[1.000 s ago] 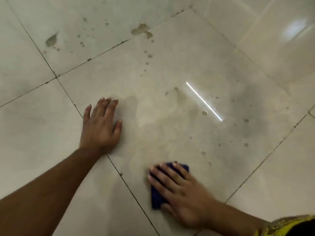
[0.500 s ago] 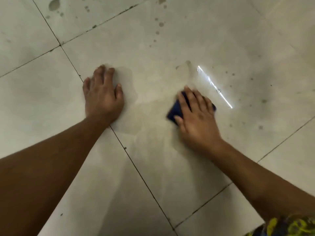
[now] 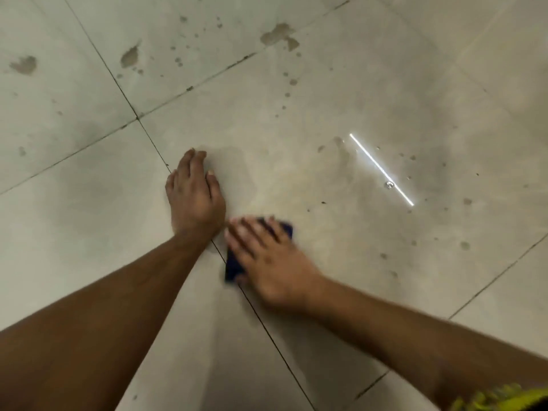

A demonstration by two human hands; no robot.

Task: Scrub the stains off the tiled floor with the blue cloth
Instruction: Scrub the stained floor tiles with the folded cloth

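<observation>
Both hands lay flat: right hand [image 3: 267, 259] pressed blue cloth [image 3: 232, 266] onto tiled floor [image 3: 326, 262]; left hand [image 3: 194, 200], just beside, held nothing.

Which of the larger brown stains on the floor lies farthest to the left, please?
The smudge near the picture's left edge; the other two blotches lie further right.

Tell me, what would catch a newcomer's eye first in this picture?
Probably the right hand, fingers spread flat, pressing a blue cloth onto the tiled floor near the middle of the view, blurred as if mid-scrub. Just beside it the left hand rests flat on the floor. Farther up, brown stains dot the tiles, and a bright streak of reflected light gleams to the right.
</observation>
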